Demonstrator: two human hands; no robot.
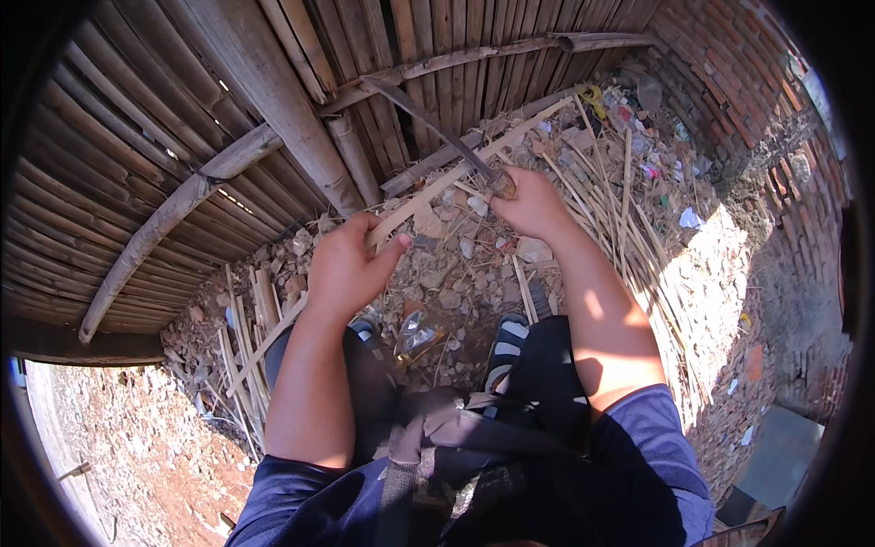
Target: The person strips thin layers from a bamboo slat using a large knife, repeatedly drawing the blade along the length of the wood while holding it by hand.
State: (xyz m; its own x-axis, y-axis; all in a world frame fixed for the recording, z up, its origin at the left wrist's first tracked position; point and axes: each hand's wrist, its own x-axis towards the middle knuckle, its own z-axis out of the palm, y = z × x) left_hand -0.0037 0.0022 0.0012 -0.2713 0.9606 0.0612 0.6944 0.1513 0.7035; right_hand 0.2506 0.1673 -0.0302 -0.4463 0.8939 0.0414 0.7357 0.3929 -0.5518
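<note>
My left hand (351, 266) is closed around a long flat bamboo strip (415, 208). The strip slants from the lower left, past my left forearm, up toward the far right. In my right hand (533, 208) is a machete (427, 118), gripped by its short wooden handle. Its dark, narrow blade points away and to the left, crossing above the strip in the picture; whether they touch I cannot tell. Both hands are in front of me over stony ground, with the left thumb stretched toward the right along the strip.
Split bamboo strips (652, 283) lie piled at my right, with more (246, 342) at my left. A bamboo slat wall (118, 191) with thick poles (273, 91) stands ahead and left, a brick wall (720, 82) right. Rubble and a clear plastic wrapper (415, 335) lie near my sandalled foot (506, 351).
</note>
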